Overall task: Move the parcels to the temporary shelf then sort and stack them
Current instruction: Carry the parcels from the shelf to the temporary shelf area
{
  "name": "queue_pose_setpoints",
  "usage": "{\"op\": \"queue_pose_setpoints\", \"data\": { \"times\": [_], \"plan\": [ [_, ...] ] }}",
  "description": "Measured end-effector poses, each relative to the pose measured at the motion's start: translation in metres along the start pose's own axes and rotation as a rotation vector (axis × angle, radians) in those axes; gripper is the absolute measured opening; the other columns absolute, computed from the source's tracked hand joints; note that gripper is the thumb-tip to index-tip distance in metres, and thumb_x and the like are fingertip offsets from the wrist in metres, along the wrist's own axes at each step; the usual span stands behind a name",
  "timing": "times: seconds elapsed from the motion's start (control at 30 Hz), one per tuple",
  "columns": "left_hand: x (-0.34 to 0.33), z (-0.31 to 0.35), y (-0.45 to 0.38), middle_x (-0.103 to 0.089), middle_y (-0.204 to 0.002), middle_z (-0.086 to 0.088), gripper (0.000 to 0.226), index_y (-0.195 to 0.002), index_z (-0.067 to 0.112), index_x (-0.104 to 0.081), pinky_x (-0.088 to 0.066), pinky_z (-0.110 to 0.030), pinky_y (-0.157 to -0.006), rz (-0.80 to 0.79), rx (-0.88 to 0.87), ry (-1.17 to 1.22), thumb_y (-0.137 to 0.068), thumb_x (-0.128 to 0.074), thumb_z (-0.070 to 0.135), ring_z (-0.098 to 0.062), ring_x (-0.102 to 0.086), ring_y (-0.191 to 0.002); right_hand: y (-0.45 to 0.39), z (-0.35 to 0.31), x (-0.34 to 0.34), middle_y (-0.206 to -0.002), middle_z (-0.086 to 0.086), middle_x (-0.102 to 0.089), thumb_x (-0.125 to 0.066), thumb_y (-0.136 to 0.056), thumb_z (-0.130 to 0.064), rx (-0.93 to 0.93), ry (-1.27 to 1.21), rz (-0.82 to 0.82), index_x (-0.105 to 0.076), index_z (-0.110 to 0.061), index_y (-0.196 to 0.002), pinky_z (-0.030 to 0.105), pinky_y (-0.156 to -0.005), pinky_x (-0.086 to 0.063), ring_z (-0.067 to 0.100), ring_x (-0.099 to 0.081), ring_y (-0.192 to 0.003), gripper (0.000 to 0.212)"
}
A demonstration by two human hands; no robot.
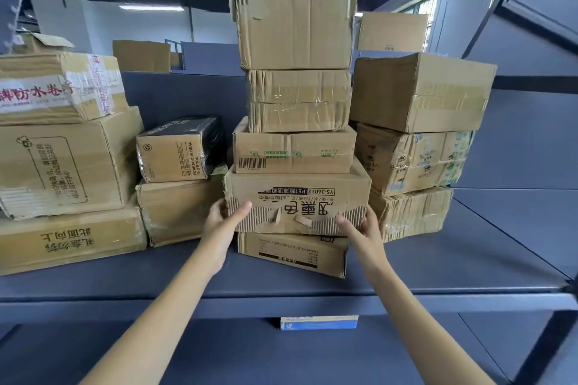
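A tall stack of cardboard parcels stands in the middle of the grey shelf (pixel 438 262). Second from the bottom is a torn box with printed characters (pixel 297 197). My left hand (pixel 226 216) grips its left lower corner and my right hand (pixel 359 225) grips its right lower corner. Under it lies a flat box with a label (pixel 294 255), set slightly askew. Above it sit a barcode box (pixel 294 151), a taped box (pixel 298 100) and a large plain box (pixel 294 23) on top.
Left of the stack stand a black-topped box (pixel 178 150) on a plain one, and a pile of large boxes (pixel 62 162). To the right is another pile of three boxes (pixel 413 147). The shelf's front edge carries a blue label (pixel 319 322). A slanted frame rises at right.
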State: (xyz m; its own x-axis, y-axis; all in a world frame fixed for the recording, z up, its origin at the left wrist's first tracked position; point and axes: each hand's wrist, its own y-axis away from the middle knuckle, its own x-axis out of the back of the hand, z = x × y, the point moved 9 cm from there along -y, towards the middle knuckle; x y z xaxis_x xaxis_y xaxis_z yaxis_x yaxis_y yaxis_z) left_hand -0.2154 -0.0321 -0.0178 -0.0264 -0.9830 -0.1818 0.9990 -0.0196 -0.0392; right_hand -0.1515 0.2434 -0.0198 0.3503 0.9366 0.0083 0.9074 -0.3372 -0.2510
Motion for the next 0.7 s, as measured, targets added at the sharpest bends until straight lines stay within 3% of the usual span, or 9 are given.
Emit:
{"op": "queue_pose_setpoints", "data": {
  "times": [0.07,0.17,0.27,0.33,0.43,0.57,0.7],
  "plan": [
    [-0.007,-0.012,0.0,-0.061,-0.118,0.004,0.059,-0.131,0.022,-0.043,-0.036,-0.039,-0.102,-0.075,0.048,0.062,-0.079,-0.069,0.034,-0.013,-0.055,-0.11,0.002,0.002,-0.003,-0.122,-0.004,-0.06,-0.081,-0.072,-0.027,0.03,0.011,-0.026,-0.042,-0.02,-0.134,0.012,-0.08,-0.049,0.011,-0.056,-0.115,0.074],
    [-0.012,-0.015,-0.003,-0.06,-0.11,0.012,0.056,-0.131,0.027,-0.042,-0.03,-0.038,-0.103,-0.127,0.045,0.09,-0.08,-0.066,0.023,-0.009,-0.053,-0.106,0.004,0.001,-0.007,-0.112,-0.01,-0.06,-0.081,-0.072,-0.014,0.066,-0.037,-0.062,-0.041,-0.019,-0.128,0.005,-0.071,-0.046,-0.01,-0.06,-0.095,0.07],
    [-0.017,-0.016,-0.005,-0.062,-0.112,0.009,0.045,-0.12,0.028,-0.048,-0.031,-0.035,-0.105,-0.187,0.048,0.114,-0.082,-0.065,0.011,-0.007,-0.055,-0.104,0.005,0.002,-0.013,-0.122,-0.007,-0.057,-0.092,-0.046,-0.04,0.077,-0.014,-0.093,-0.036,-0.017,-0.134,0.007,-0.079,-0.047,-0.012,-0.058,-0.101,0.107],
    [-0.02,-0.018,-0.006,-0.063,-0.116,0.004,0.046,-0.118,0.026,-0.05,-0.033,-0.036,-0.108,-0.213,0.022,0.102,-0.08,-0.066,0.005,-0.009,-0.056,-0.108,0.006,0.005,-0.014,-0.127,-0.006,-0.055,-0.091,-0.035,-0.055,0.075,-0.003,-0.106,-0.036,-0.019,-0.135,0.008,-0.085,-0.045,-0.009,-0.054,-0.109,0.12],
    [-0.019,-0.02,-0.008,-0.063,-0.116,0.001,0.05,-0.116,0.022,-0.051,-0.038,-0.029,-0.102,-0.202,-0.023,0.069,-0.076,-0.07,-0.001,-0.011,-0.056,-0.11,0.006,0.007,-0.015,-0.131,-0.006,-0.053,-0.092,-0.033,-0.054,0.065,-0.007,-0.139,-0.036,-0.027,-0.132,0.006,-0.087,-0.042,-0.007,-0.052,-0.115,0.117],
    [-0.018,-0.019,-0.011,-0.063,-0.119,-0.003,0.072,-0.121,0.018,-0.05,-0.041,-0.028,-0.095,-0.236,-0.061,0.003,-0.059,-0.085,0.009,-0.017,-0.056,-0.114,0.007,0.006,-0.016,-0.132,0.0,-0.052,-0.094,-0.032,-0.05,0.092,0.035,-0.17,-0.032,-0.016,-0.136,0.008,-0.093,-0.04,-0.002,-0.051,-0.118,0.125],
    [-0.018,-0.014,-0.012,-0.064,-0.117,-0.002,0.059,-0.116,0.021,-0.052,-0.041,-0.03,-0.098,-0.261,-0.088,0.002,-0.065,-0.076,0.002,-0.016,-0.057,-0.111,0.011,0.006,-0.017,-0.13,0.0,-0.053,-0.093,-0.033,-0.05,0.097,0.051,-0.153,-0.034,-0.015,-0.135,0.012,-0.095,-0.042,-0.001,-0.052,-0.116,0.123]
  ]
}}
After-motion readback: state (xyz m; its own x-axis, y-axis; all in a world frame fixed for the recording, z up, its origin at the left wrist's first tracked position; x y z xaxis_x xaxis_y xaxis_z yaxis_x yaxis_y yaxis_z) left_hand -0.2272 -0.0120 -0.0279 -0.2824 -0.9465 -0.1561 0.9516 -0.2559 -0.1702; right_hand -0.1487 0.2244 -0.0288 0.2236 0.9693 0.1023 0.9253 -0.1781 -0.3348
